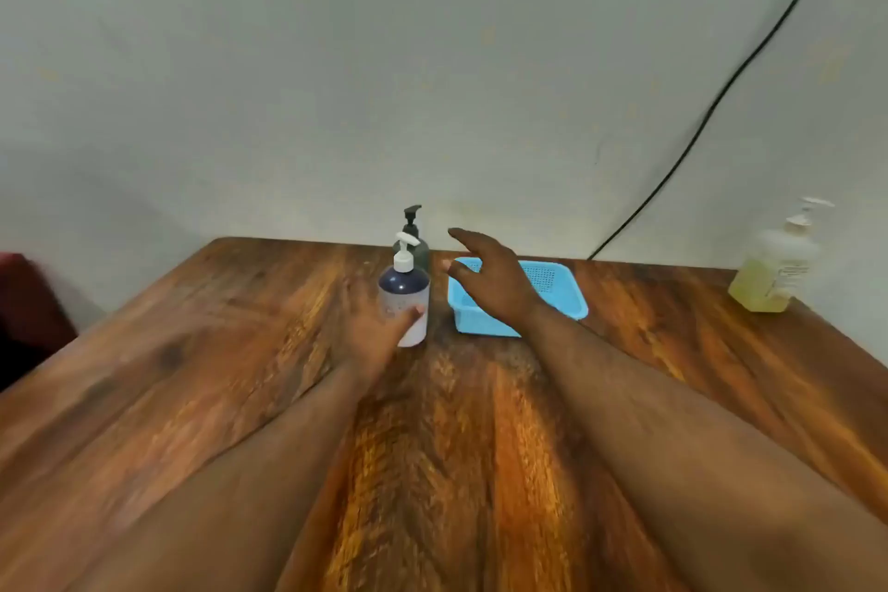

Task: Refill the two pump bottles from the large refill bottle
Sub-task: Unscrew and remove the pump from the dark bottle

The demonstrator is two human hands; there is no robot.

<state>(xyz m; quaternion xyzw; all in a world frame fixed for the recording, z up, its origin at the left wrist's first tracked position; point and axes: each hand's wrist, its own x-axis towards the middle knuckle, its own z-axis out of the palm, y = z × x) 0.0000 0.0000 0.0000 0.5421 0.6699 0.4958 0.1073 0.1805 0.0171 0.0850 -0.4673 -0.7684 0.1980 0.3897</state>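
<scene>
My left hand (372, 334) wraps the lower body of the white-pump bottle (404, 298), thumb across its front; it stands upright on the wooden table (192, 351). My right hand (495, 276) hangs spread and empty above the blue basket (552, 298), fingers parted, gripping nothing. Just behind the held bottle stands the dark pump bottle (414, 240), near the wall. The large refill bottle (778, 264), with yellowish liquid low inside, sits well apart at the table's right edge. Both labels are too blurred for me to read.
</scene>
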